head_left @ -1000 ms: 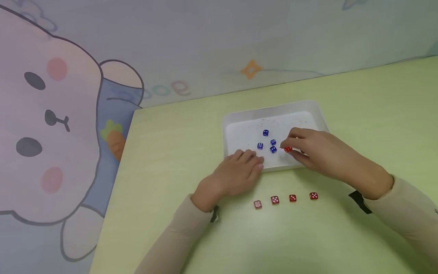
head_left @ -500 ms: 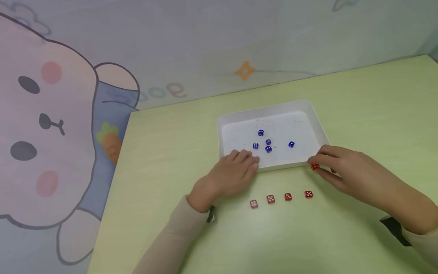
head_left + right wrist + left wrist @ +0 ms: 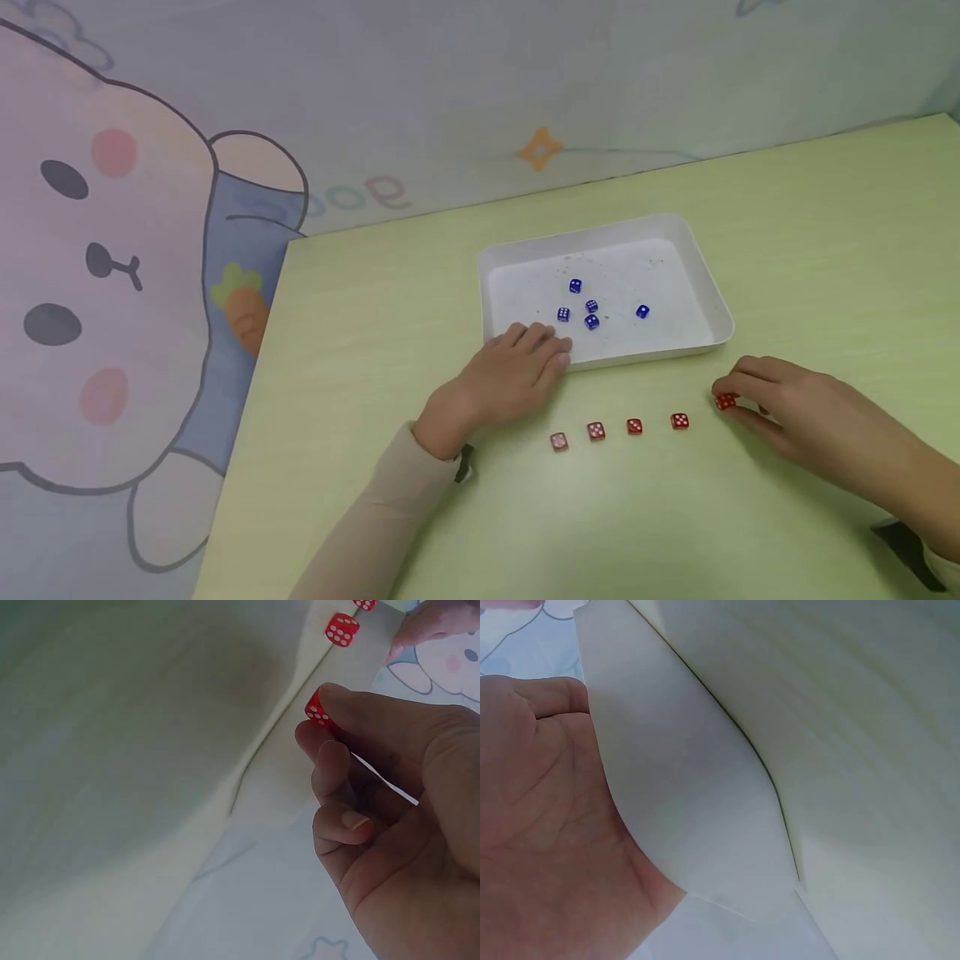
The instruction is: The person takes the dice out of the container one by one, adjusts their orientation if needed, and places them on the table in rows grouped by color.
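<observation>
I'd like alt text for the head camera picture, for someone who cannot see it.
A person's right hand pinches a red die at the right end of a row of four red dice on a green table. The left hand rests on the near rim of a white tray holding five blue dice.

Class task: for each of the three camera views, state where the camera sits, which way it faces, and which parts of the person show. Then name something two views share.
Head: worn on the head, facing forward and down at the table; both hands, left hand on the white tray.
Left wrist: under the hand, facing the palm and the tray's rim.
Right wrist: faces the right hand pinching a red die.
Shared: that die shows in head and right wrist views.
</observation>
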